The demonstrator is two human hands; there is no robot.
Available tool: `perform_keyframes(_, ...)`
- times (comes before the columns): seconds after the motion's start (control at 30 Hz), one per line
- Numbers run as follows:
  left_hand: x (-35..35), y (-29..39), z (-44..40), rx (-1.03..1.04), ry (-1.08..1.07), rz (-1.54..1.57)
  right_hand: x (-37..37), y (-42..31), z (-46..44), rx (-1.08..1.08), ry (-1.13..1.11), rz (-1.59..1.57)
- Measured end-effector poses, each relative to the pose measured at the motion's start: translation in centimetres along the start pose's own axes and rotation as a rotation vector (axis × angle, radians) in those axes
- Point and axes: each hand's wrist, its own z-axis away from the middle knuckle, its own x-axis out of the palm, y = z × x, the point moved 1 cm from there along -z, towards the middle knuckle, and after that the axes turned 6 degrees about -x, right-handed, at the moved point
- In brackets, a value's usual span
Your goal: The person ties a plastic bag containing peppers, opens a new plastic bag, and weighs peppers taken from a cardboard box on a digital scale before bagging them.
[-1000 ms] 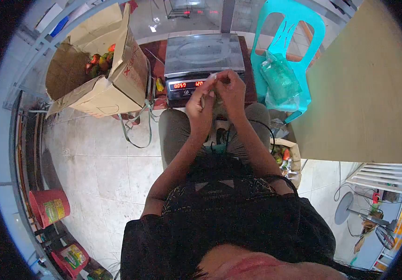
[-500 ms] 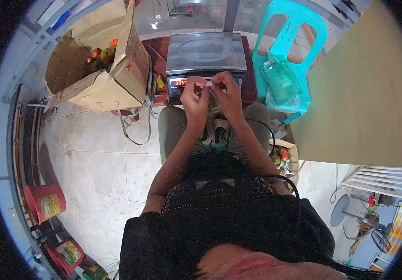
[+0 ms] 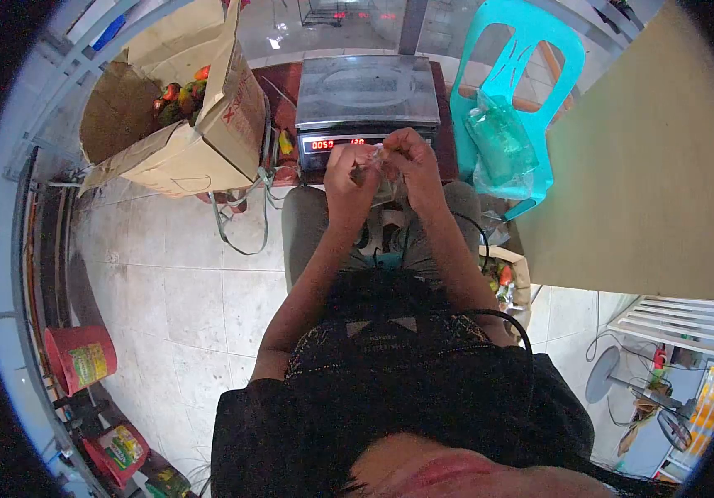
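Observation:
My left hand (image 3: 351,181) and my right hand (image 3: 416,172) are close together above my lap, in front of a digital scale (image 3: 365,112) with a metal pan and a lit red display. Between them is a small clear plastic bag (image 3: 387,191), pinched near its top by the fingers of both hands. The bag hangs down between my wrists; its contents are too unclear to make out. Nothing lies on the scale's pan.
A cardboard box (image 3: 199,158) of red and green peppers stands left of the scale, a yellowish pepper (image 3: 285,143) beside it. At right, a turquoise chair (image 3: 539,124) carries a pack of plastic bags (image 3: 502,145). Another pepper box (image 3: 519,286) sits by my right leg.
My fingers have shifted on the bag's top; the white bit between my fingertips no longer shows the same way, and more clear plastic is visible. My right hand has moved slightly right.

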Motion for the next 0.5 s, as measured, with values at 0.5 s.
perform_keyframes(0.5, -1.4, -0.5, -0.6, 0.118, -0.044, -0.093, 0.5, 0.3, -0.4, -0.377, -0.158, 0.701)
